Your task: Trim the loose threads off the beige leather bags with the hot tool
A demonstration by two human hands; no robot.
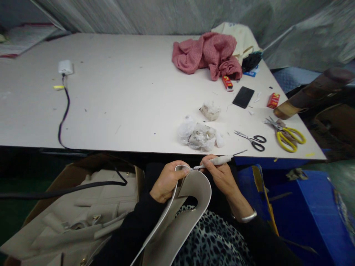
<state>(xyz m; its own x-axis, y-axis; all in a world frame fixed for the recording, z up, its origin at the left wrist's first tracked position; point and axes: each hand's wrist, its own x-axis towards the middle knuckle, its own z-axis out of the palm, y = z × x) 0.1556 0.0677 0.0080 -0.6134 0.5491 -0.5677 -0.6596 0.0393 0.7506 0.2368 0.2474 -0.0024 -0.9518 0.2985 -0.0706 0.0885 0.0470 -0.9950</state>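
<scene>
A light beige bag piece [198,184] with a curved edge hangs over the lap, below the table's front edge. My left hand [168,180] pinches its upper edge between thumb and fingers. In my right hand [220,175] is a thin tool with a white-wrapped handle [222,160]; one slim end meets the bag edge close to my left fingertips, and a dark thin rod sticks out at the other end. Just beyond my hands, crumpled clear plastic with a pale lump [201,136] lies on the table.
Black-handled scissors [253,141], yellow-handled scissors [290,136], a black phone [243,97], and a red cloth [205,55] lie on the white table [124,92]. A cardboard box [140,181] of beige bags stands at left, blue bins [313,203] at right. A black cable [65,107] crosses the table's left side.
</scene>
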